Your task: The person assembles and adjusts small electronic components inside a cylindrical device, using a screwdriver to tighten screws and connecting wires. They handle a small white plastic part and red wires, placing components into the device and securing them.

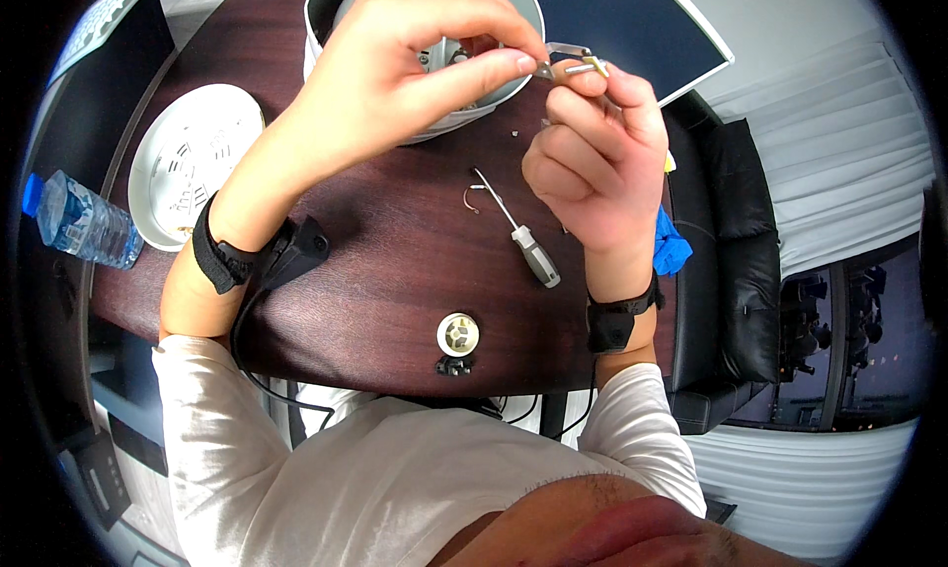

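Note:
Both my hands are raised above the far part of the table, close together. My left hand [395, 83] has thumb and forefinger pinched on the end of a small silvery metal piece [544, 70]. My right hand [602, 147] is closed, its thumb and forefinger gripping a small metal pin with a brass-coloured end [595, 65]. A thin metal strip [568, 48] shows between the hands; whether these parts are joined I cannot tell. Behind my left hand stands a large round pale-walled container [318, 24] with metal parts inside, partly hidden.
A grey-handled screwdriver [536, 259] lies mid-table beside a short bent wire [466, 202]. Nearer are a round cream part [457, 334] and a small black piece [454, 366]. At left are a white round dish [148, 167] and a water bottle [91, 221]. A black sofa [746, 310] stands right.

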Tool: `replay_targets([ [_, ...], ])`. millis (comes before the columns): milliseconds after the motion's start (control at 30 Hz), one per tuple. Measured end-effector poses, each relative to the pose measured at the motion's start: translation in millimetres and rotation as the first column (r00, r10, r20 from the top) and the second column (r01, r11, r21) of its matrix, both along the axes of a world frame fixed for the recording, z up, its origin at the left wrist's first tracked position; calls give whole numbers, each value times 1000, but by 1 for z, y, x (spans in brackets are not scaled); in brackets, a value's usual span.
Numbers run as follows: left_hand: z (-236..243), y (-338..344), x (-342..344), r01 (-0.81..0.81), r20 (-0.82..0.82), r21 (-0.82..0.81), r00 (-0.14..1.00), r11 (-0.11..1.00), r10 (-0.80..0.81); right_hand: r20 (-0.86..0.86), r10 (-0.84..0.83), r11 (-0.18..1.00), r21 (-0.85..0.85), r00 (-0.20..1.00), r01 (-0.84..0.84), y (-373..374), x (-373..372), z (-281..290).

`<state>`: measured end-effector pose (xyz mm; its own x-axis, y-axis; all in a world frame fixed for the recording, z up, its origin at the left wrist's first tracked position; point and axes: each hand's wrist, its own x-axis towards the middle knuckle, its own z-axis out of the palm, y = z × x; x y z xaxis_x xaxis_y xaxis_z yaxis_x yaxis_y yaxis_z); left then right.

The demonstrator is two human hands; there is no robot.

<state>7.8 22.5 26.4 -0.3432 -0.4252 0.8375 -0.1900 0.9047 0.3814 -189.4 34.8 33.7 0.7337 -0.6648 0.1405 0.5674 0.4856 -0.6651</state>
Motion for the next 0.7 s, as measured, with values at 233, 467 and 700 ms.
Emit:
replay_targets([
  [233, -7, 7, -9, -93, -103, 225, 988, 970, 118, -135, -592, 686, -602, 794, 409, 4, 5, -14],
  [467, -9, 9, -10, -67, -105, 248, 990, 966, 96, 118, -869, 34, -954, 480, 297, -1, 9, -30],
  [700, -10, 10, -11, -86, -105, 196, 989, 977, 108, 344, -845, -267, -935, 409, 234, -8, 8, -32],
])
